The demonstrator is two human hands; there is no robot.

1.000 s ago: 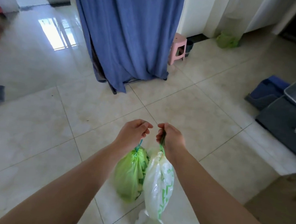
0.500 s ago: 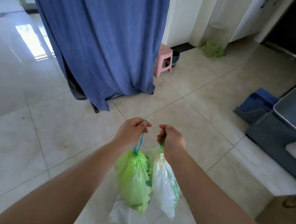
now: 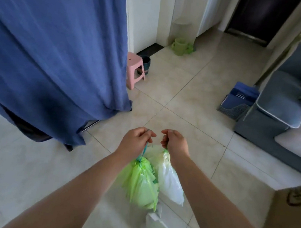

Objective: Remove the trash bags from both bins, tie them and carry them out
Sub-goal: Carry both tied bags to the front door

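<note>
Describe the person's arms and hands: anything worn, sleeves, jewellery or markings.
Both forearms are bare right down to the bottom edge of the view; no sleeve, cuff or glove shows on either. The left hand and right hand are bare too, with no watch, bracelet or ring visible on the wrists or the backs of the hands. No tattoos, plasters or other markings can be seen. The fingers are curled under, so their inner sides are hidden.

Open tiled floor (image 3: 194, 100) ahead, blue curtain (image 3: 56, 48) left, grey sofa (image 3: 279, 112) right

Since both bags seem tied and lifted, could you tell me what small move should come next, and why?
Probably walk on toward the dark door: the left hand holds the green bag, the right hand the white bag, both off the tiled floor.
</note>
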